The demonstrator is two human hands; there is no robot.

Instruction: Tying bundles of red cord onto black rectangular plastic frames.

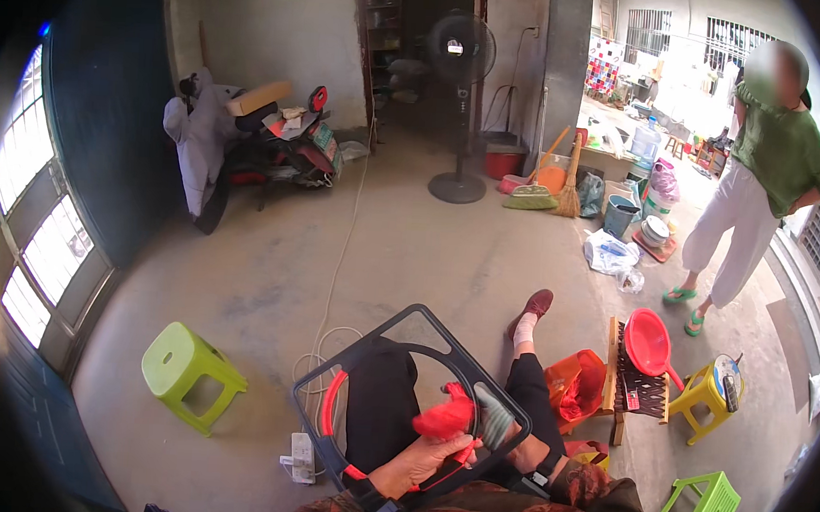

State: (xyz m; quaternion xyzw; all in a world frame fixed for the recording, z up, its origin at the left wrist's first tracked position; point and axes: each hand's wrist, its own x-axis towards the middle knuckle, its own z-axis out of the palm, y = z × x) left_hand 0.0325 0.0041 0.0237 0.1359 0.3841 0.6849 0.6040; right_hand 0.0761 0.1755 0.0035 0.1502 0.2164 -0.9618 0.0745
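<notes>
Taking the frame as the clock's hub, a motorbike (290, 152) stands at eleven and a co-worker (779, 155) at two. A tall fan (460, 101) stands at twelve. The black frame (478, 366) itself lies tilted over the person's lap, around a partly red ring (330, 405). A green stool (195, 370) sits at nine, a red basin (648, 341) between two and three. The left hand (425, 463), near half past five, is mostly curled, touching a red cloth (443, 413); what it grips, I cannot tell. The right hand (496, 416), at three, is blurred: openness and hold unclear.
</notes>
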